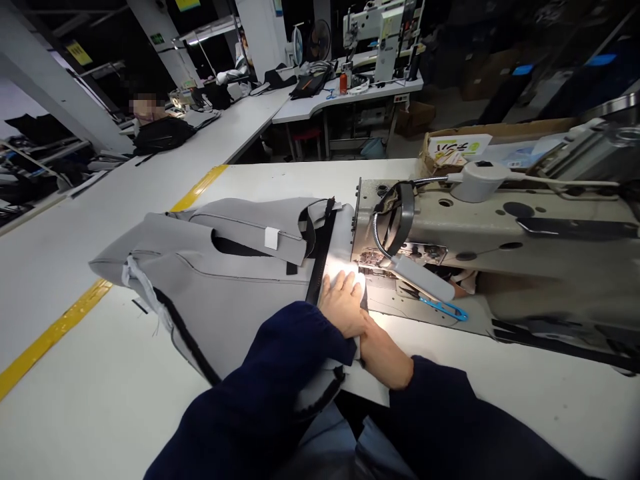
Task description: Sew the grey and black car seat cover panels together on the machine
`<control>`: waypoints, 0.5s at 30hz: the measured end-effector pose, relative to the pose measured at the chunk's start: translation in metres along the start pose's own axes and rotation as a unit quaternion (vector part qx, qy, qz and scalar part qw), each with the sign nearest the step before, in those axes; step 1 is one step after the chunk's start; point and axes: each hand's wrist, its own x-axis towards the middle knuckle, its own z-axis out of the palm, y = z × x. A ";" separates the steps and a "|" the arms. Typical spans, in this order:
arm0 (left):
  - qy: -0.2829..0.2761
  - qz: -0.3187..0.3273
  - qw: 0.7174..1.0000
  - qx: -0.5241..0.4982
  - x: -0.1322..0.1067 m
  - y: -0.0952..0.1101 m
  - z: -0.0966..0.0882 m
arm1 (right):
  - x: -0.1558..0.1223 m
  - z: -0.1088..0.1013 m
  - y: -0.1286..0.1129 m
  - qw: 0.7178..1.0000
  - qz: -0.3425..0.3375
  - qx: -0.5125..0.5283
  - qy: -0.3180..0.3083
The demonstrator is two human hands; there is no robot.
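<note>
A large grey fabric piece [240, 300] with black zipper tape [320, 267] along its right side lies across the table, its right edge under the head of a sewing machine [500, 240]. My left hand [343, 303] lies flat on the cloth just left of the lit needle area, fingers outstretched and slightly apart. Close against it, partly behind its wrist, is my right hand [367, 327]; its fingers are hidden. A small white label [271, 238] shows on the fabric. Blue-handled thread snips [443, 307] rest on the machine bed, right of my hands.
A small lamp [423, 277] on a bendy neck hangs over the machine bed. Behind the machine stands a cardboard box [425, 150]. Yellow tape [60, 333] crosses the white table [90, 387]. Another person [150, 110] sits at the far left, beyond the table.
</note>
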 end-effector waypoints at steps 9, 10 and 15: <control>0.149 0.029 0.970 -0.188 -0.068 0.018 0.011 | 0.020 -0.010 0.014 1.000 -0.007 -0.005 0.000; 0.194 0.015 0.962 -0.194 -0.073 0.021 0.021 | 0.017 -0.009 0.011 1.000 -0.007 -0.010 0.007; 0.271 0.057 0.950 -0.144 -0.081 0.017 0.055 | -0.026 0.002 -0.018 0.991 -0.019 -0.128 0.046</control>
